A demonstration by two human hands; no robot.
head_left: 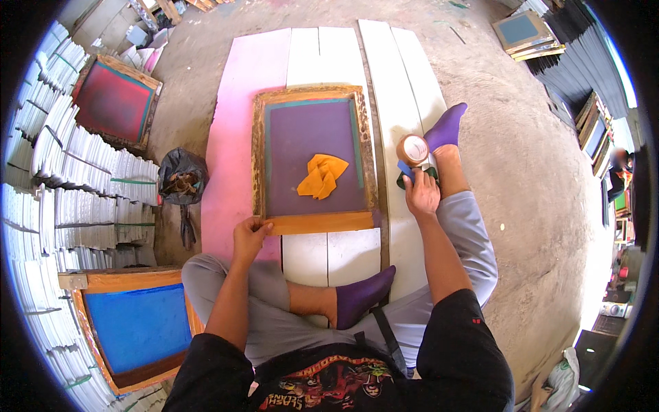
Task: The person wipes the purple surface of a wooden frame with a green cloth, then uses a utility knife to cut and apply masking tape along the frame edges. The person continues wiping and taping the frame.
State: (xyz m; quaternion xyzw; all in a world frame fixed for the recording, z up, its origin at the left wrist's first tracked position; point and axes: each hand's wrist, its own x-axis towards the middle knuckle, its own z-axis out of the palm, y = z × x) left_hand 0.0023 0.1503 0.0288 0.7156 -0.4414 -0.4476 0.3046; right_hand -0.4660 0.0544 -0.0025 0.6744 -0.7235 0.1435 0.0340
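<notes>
A wooden screen-printing frame (259,158) with purple mesh lies on the boards before me. A crumpled orange-yellow cloth (321,176) rests on its mesh. Smooth brown tape (322,223) appears to cover the near bar. My left hand (251,237) is closed at the frame's near left corner, thumb and fingers pinching the edge. Right of the frame, my right hand (422,195) grips a tape dispenser (406,169) with blue and dark green parts, partly hidden by the fingers. Its roll of brown tape (413,149) points away from me, beside my purple-socked foot.
Pink and white boards (233,137) lie under the frame. Left stand stacks of white sheets (86,213), a black plastic bag (182,176), a red screen (113,103) and a blue screen (141,326). More frames (525,34) are at far right. Another person (621,168) shows at the right edge.
</notes>
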